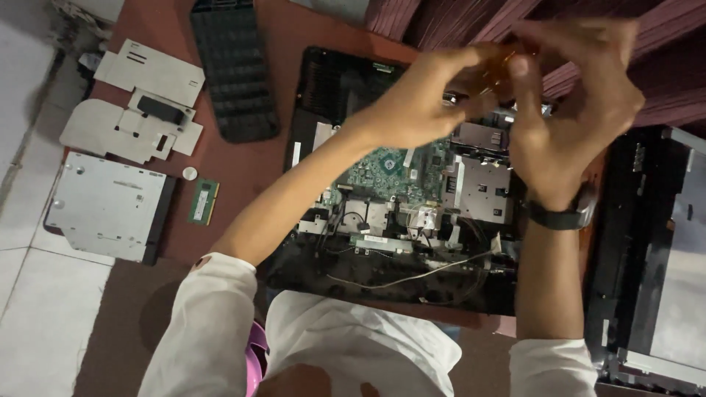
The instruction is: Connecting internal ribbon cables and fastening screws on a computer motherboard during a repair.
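Observation:
My left hand [426,99] and my right hand [570,110] meet above the far edge of an opened laptop base [309,265]. Together they pinch a small orange-brown flat piece [507,55] between their fingertips; it is blurred and I cannot tell what it is. Below the hands lies the bare green circuit board [382,167] with silver shields [482,187] and loose thin cables [412,278]. A dark watch [562,215] sits on my right wrist.
A silver optical drive [107,206], a green memory stick [203,201], a small round coin cell [190,173], grey cover plates [140,103] and a black keyboard [234,70] lie left on the red-brown table. A dark screen panel [647,250] lies right.

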